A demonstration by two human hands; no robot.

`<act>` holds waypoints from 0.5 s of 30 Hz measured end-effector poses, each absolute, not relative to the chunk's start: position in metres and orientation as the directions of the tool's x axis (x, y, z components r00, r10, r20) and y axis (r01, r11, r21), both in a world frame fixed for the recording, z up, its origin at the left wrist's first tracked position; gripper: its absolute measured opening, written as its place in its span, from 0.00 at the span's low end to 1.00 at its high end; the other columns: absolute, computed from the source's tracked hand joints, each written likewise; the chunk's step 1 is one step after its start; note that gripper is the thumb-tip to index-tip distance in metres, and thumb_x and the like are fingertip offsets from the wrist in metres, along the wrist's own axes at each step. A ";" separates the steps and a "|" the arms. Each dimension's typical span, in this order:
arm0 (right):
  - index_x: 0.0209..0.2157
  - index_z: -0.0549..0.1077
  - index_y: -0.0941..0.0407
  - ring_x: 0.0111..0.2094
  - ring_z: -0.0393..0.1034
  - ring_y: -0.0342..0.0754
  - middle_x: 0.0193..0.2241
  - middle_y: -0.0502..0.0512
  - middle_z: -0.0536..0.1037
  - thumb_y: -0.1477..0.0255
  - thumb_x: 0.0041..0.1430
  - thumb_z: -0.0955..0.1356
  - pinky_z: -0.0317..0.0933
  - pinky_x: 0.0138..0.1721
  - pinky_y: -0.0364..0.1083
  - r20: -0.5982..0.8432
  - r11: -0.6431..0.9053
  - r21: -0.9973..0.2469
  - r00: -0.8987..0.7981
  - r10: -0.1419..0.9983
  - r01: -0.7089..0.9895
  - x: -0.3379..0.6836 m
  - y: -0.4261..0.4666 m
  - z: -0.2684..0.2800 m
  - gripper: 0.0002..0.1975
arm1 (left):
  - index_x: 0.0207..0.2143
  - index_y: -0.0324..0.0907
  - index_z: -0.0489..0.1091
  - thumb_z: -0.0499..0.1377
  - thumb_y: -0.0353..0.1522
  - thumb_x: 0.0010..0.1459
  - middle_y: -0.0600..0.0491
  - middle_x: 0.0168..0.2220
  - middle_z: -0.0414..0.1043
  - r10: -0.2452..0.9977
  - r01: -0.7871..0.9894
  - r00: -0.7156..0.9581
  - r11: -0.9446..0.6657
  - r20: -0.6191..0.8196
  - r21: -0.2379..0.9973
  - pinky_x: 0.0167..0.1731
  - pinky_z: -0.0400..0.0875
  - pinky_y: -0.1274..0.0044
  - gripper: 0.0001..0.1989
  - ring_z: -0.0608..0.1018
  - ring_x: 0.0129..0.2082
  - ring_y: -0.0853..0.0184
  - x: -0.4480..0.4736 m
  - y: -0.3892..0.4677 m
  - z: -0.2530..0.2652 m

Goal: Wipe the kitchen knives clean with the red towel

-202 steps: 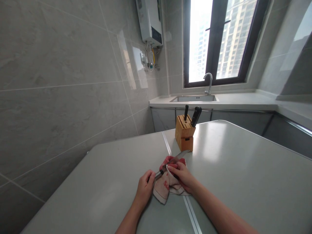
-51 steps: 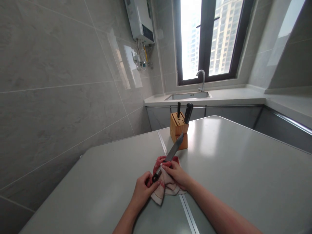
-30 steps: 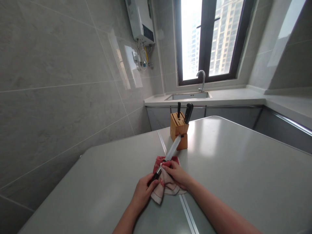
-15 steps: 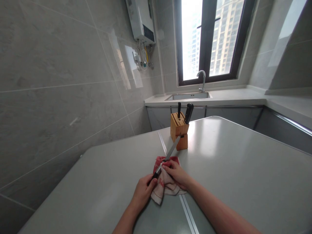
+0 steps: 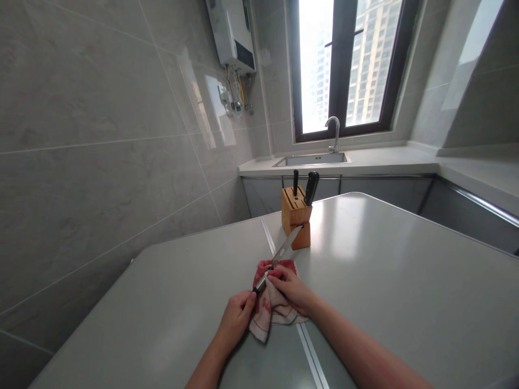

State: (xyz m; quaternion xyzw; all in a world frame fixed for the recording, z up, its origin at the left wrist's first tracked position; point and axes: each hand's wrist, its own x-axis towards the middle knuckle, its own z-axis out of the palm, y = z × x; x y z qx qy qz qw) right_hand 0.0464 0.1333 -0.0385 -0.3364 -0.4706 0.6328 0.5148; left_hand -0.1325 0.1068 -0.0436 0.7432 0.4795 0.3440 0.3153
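A kitchen knife [image 5: 287, 244] points away from me, its blade slanting up to the right in front of the knife block. Its dark handle is gripped at the end by my left hand [image 5: 235, 317], fingers closed. My right hand [image 5: 293, 288] pinches a red and white towel [image 5: 279, 308] against the knife where handle meets blade. Part of the handle is hidden by the cloth, which drapes down onto the table. The wooden knife block [image 5: 297, 215] stands just beyond the blade tip, with two black-handled tools in its top.
The grey table [image 5: 162, 302] has a metal seam strip [image 5: 310, 354] running under the towel. Behind it are a counter with a sink [image 5: 312, 159] and a faucet [image 5: 334, 132] below a window. A water heater [image 5: 231, 35] hangs on the tiled left wall.
The knife has rolled slightly, so more of its blade's flat side shows. My left hand has shifted a little on the handle; the right hand stays at the towel.
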 end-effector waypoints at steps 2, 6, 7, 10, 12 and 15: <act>0.29 0.70 0.56 0.38 0.68 0.49 0.31 0.50 0.74 0.60 0.45 0.71 0.60 0.41 0.47 0.061 -0.023 -0.945 -0.247 0.967 -0.326 0.046 0.134 -0.040 0.15 | 0.19 0.39 0.61 0.43 0.44 0.60 0.56 0.20 0.60 0.930 0.494 0.304 -0.341 0.208 0.800 0.26 0.57 0.80 0.24 0.64 0.23 0.70 -0.132 0.107 -0.043; 0.30 0.70 0.56 0.39 0.68 0.49 0.32 0.50 0.74 0.60 0.46 0.70 0.60 0.42 0.47 0.069 -0.019 -0.944 -0.254 0.965 -0.329 0.046 0.134 -0.041 0.15 | 0.22 0.39 0.60 0.46 0.43 0.59 0.57 0.21 0.59 0.931 0.495 0.296 -0.340 0.213 0.799 0.24 0.56 0.81 0.20 0.62 0.23 0.70 -0.132 0.106 -0.041; 0.30 0.70 0.56 0.39 0.68 0.49 0.31 0.50 0.74 0.60 0.46 0.70 0.60 0.42 0.47 0.069 -0.019 -0.944 -0.253 0.965 -0.330 0.046 0.134 -0.041 0.15 | 0.24 0.40 0.60 0.47 0.43 0.59 0.57 0.21 0.59 0.932 0.497 0.290 -0.342 0.218 0.797 0.23 0.55 0.81 0.18 0.62 0.23 0.70 -0.132 0.105 -0.040; 0.32 0.71 0.56 0.40 0.68 0.49 0.32 0.50 0.75 0.60 0.46 0.70 0.60 0.43 0.47 0.069 -0.018 -0.945 -0.251 0.965 -0.328 0.046 0.133 -0.038 0.15 | 0.26 0.41 0.59 0.48 0.42 0.59 0.58 0.22 0.58 0.932 0.502 0.275 -0.348 0.236 0.791 0.23 0.55 0.81 0.15 0.62 0.23 0.71 -0.132 0.104 -0.038; 0.33 0.71 0.56 0.42 0.67 0.50 0.35 0.52 0.75 0.60 0.46 0.70 0.59 0.45 0.48 0.087 -0.008 -0.941 -0.264 0.961 -0.339 0.046 0.133 -0.035 0.16 | 0.25 0.41 0.59 0.48 0.42 0.59 0.58 0.21 0.58 0.930 0.503 0.286 -0.351 0.231 0.790 0.23 0.55 0.81 0.16 0.61 0.23 0.71 -0.132 0.104 -0.038; 0.32 0.72 0.56 0.45 0.66 0.50 0.38 0.53 0.75 0.61 0.46 0.70 0.57 0.48 0.48 0.113 0.003 -0.930 -0.277 0.954 -0.369 0.046 0.133 -0.034 0.14 | 0.24 0.40 0.59 0.47 0.42 0.59 0.57 0.21 0.60 0.926 0.496 0.314 -0.348 0.209 0.796 0.24 0.55 0.81 0.17 0.62 0.23 0.70 -0.131 0.104 -0.038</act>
